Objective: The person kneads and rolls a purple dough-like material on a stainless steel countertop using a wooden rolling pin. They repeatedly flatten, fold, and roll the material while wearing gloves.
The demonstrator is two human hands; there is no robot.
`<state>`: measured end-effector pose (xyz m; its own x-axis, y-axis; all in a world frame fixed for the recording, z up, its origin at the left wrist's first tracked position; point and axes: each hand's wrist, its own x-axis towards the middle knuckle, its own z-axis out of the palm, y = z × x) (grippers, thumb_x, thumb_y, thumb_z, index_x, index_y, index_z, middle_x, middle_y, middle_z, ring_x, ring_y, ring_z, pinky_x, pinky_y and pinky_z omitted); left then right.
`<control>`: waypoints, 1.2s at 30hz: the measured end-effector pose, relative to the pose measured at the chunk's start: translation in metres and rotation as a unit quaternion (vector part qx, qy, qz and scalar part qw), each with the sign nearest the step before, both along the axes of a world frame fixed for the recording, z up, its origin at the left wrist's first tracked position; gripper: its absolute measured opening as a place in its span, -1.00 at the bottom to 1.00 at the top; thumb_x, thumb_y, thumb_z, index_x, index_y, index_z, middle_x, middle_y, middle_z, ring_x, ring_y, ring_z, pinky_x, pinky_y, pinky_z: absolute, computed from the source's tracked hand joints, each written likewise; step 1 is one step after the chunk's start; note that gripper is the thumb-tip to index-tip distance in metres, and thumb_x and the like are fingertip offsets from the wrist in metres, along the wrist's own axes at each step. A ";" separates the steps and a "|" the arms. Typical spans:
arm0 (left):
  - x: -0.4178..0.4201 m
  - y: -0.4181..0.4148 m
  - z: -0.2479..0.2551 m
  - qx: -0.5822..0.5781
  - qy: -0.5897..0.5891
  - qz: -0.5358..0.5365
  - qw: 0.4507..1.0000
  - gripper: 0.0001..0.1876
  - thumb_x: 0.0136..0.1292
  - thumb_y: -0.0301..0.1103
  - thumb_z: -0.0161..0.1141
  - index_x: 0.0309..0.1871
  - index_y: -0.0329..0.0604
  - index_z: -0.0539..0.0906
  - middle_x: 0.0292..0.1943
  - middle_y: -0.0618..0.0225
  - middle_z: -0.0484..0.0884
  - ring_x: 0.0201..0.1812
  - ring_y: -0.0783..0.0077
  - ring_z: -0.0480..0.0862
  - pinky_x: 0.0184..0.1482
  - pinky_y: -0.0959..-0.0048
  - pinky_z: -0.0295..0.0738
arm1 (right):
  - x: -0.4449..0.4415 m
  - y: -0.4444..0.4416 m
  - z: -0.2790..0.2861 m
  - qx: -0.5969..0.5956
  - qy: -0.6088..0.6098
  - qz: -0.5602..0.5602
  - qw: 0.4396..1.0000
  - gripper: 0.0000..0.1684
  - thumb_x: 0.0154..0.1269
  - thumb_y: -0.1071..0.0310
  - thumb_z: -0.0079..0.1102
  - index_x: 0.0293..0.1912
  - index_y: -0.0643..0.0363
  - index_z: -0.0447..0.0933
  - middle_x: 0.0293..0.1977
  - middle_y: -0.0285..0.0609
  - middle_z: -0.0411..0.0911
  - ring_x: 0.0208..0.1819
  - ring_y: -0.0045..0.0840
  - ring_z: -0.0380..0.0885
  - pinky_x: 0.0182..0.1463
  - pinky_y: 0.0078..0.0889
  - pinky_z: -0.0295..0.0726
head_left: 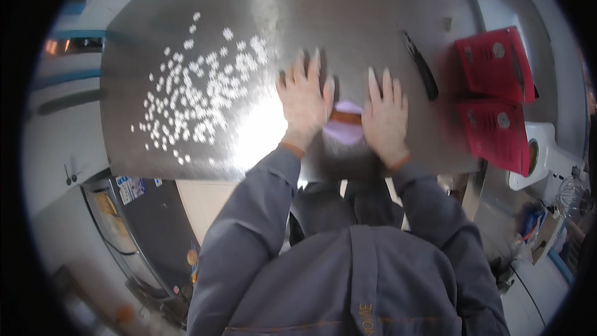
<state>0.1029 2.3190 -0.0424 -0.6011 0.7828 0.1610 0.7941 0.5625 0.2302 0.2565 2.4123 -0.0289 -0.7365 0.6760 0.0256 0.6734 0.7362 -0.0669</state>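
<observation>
A small brown rolling pin [346,118] lies crosswise on a flat piece of lilac paste [345,135] on the metal worktop [364,32]. My left hand [304,98] covers the pin's left end, palm down, fingers stretched and pointing away from me. Over the right end rests my right hand [386,116], also flat with straight fingers. Neither hand has its fingers curled round the pin, and its ends are hidden beneath them. Many small white flower-shaped pieces [200,98] are scattered on the worktop to the left of my left hand.
A black-handled knife or similar tool [425,72] lies right of my right hand. Two red pouches [494,63] rest at the worktop's right side, beside a white stand mixer [538,149] and a wire whisk [571,196]. The worktop's front edge runs close to my body.
</observation>
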 end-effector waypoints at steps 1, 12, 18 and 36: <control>-0.001 0.006 0.008 0.018 -0.006 0.014 1.000 -0.38 0.38 -0.06 0.01 0.47 -0.02 0.27 0.40 -0.03 0.29 0.39 -0.03 0.30 0.41 -0.09 0.09 | -0.007 0.007 0.008 0.035 -0.022 -0.001 0.999 -0.25 0.34 0.11 0.03 0.47 0.02 0.17 0.39 0.05 0.19 0.41 -0.15 0.17 0.44 0.02 0.12; 0.012 -0.006 0.037 -0.037 -0.019 -0.012 0.999 -0.37 0.42 -0.14 -0.07 0.51 -0.18 0.19 0.44 0.03 0.29 0.42 0.00 0.28 0.47 -0.07 -0.03 | -0.007 -0.002 0.025 0.004 0.073 0.024 0.997 -0.29 0.42 0.11 -0.07 0.48 0.03 0.10 0.40 0.09 0.17 0.44 -0.07 0.12 0.45 0.14 0.10; 0.021 -0.007 0.054 -0.024 0.005 -0.025 0.999 -0.39 0.40 -0.17 -0.04 0.48 -0.12 0.25 0.43 0.10 0.29 0.44 0.01 0.24 0.47 -0.08 -0.03 | -0.010 -0.014 0.048 -0.070 0.029 -0.013 0.997 -0.28 0.40 0.10 -0.08 0.48 0.05 0.13 0.40 0.09 0.17 0.43 -0.08 0.16 0.45 0.14 0.09; 0.063 -0.063 0.032 -0.053 -0.063 -0.054 0.995 -0.41 0.48 -0.10 -0.17 0.50 -0.12 0.21 0.43 -0.08 0.27 0.39 -0.13 0.29 0.48 0.01 0.00 | 0.049 -0.058 0.003 -0.028 0.161 0.074 0.984 -0.36 0.32 0.10 0.12 0.36 0.00 0.35 0.36 -0.11 0.26 0.42 -0.24 0.18 0.47 0.08 0.07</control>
<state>0.1655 2.2558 -0.0100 -0.5220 0.8529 0.0021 0.8200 0.5012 0.2764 0.3052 2.3542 -0.0258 -0.7864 0.5695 0.2394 0.4964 0.8132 -0.3037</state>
